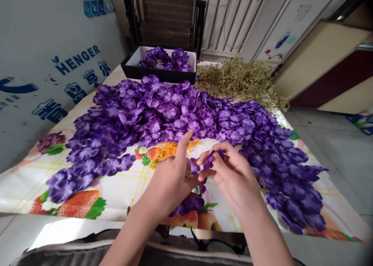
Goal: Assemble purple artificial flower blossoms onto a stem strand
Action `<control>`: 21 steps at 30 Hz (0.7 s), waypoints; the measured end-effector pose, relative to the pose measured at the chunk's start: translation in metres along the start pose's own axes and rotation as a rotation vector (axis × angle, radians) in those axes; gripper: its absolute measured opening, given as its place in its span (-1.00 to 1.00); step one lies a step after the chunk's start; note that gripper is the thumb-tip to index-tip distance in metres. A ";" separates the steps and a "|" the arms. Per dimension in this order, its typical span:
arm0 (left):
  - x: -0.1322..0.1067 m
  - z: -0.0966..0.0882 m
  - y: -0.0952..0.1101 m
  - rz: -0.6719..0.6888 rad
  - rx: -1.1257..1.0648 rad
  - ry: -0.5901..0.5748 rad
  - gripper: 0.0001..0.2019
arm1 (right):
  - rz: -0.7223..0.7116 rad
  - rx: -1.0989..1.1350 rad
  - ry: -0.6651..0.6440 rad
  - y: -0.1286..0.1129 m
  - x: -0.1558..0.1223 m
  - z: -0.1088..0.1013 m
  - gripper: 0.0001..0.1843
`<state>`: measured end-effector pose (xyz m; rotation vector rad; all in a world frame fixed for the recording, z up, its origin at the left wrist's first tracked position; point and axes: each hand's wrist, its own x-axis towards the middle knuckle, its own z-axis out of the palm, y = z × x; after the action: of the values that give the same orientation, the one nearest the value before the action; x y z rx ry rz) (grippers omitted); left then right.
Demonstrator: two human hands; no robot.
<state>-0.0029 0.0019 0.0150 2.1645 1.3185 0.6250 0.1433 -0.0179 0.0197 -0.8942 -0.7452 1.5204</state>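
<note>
Over the near middle of the table, my right hand (233,170) pinches a purple fabric petal piece (210,160) between thumb and fingers. Close beside it, my left hand (171,176) points its index finger forward, its thumb reaching toward the right fingertips. The other left fingers are curled and mostly hidden, apparently round part of a purple artificial flower (189,204) showing just below the hand. Ahead of both hands lies a wide heap of loose purple petal layers (169,110). Small orange-yellow stamen pieces (167,151) lie just past my left hand.
A black box with white inside (159,74) holds purple flowers at the back. Right of it lies a pile of olive-green stems (240,77). A fruit-patterned tablecloth (122,192) covers the table. A chair (167,17) stands behind, and a white lettered chest (55,36) at left.
</note>
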 end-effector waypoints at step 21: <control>0.002 -0.015 0.007 0.047 -0.223 -0.092 -0.88 | -0.043 -0.017 0.165 0.006 0.009 -0.009 -0.88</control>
<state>-0.0073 0.0039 0.0312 2.0230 1.0976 0.6500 0.1471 -0.0100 0.0088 -0.9972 -0.6541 1.3862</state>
